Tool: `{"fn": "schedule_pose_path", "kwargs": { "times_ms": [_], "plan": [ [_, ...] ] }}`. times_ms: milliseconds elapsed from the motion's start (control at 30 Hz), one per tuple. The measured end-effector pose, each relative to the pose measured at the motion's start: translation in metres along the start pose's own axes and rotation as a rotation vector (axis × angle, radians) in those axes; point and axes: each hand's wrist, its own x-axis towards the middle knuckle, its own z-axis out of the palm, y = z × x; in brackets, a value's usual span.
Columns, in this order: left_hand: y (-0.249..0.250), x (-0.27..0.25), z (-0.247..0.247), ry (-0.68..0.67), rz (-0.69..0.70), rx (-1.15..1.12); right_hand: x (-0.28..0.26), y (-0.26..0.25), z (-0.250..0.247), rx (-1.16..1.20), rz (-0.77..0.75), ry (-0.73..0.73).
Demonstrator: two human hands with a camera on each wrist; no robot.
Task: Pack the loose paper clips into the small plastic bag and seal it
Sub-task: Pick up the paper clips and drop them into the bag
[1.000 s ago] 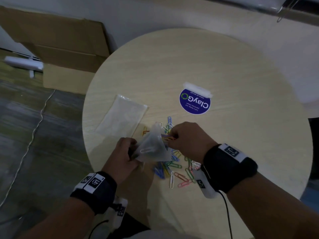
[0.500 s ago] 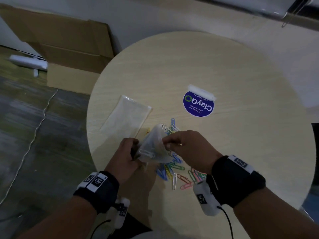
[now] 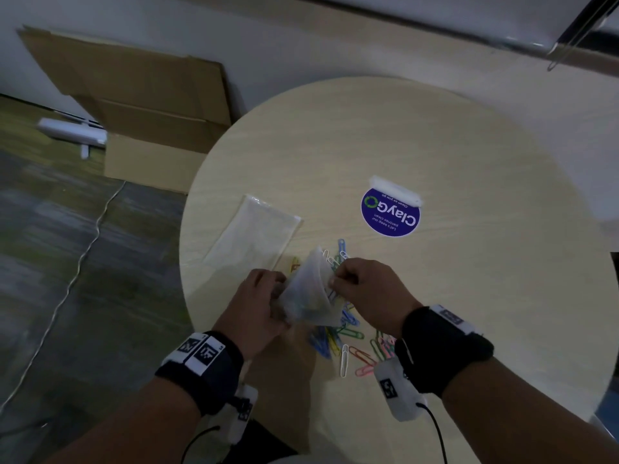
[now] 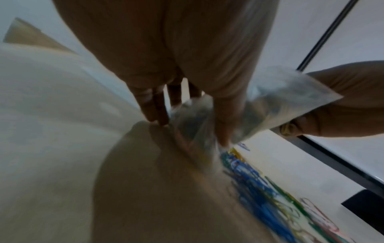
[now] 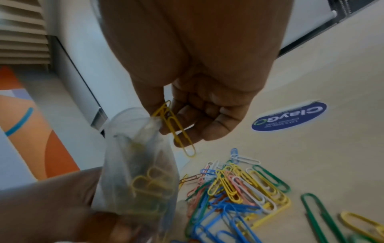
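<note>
A small clear plastic bag (image 3: 310,296) with several clips inside is held just above the round table (image 3: 435,145). My left hand (image 3: 258,306) grips its lower side; the bag (image 4: 276,105) shows beside the thumb in the left wrist view. My right hand (image 3: 361,286) is at the bag's mouth. In the right wrist view it pinches a yellow paper clip (image 5: 176,129) and the bag's rim (image 5: 151,123) together; the bag (image 5: 137,172) hangs below. Loose coloured paper clips (image 3: 348,339) lie on the table under and right of the bag, and appear close up as a pile (image 5: 239,189).
A second flat clear bag (image 3: 254,232) lies on the table to the left. A blue round sticker (image 3: 390,212) sits beyond the clips. Flattened cardboard (image 3: 140,105) leans against the wall beyond the table's left edge, and a cable (image 3: 77,272) runs over the floor.
My right hand has drawn back slightly from the clip pile to the bag's mouth with a yellow clip. The bag has stayed between both hands.
</note>
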Motion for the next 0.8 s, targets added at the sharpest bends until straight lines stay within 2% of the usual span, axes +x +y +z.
{"fn": "schedule_pose_path", "kwargs": {
  "times_ms": [100,167,233,400,567,667,800],
  "plan": [
    [0.012,-0.004,-0.015,0.026,0.078,0.09,-0.001,-0.007,0.0,-0.002,-0.014,0.034],
    [0.028,-0.006,-0.023,0.135,0.143,0.01,-0.002,-0.011,-0.002,0.003,-0.029,0.056],
    [0.044,0.002,-0.027,0.207,0.141,-0.042,-0.003,-0.015,-0.004,-0.024,-0.045,0.068],
    [0.059,0.019,-0.027,0.107,0.048,0.068,-0.004,-0.014,-0.006,-0.07,-0.046,0.059],
    [0.058,0.01,-0.035,0.121,0.078,-0.076,-0.004,-0.005,-0.01,-0.134,-0.066,0.115],
    [0.057,0.008,-0.024,0.048,0.028,-0.063,-0.005,-0.006,-0.01,-0.051,-0.002,0.061],
    [0.063,0.012,-0.019,0.047,0.053,-0.105,-0.012,-0.005,-0.019,0.122,0.053,0.167]
  ]
}}
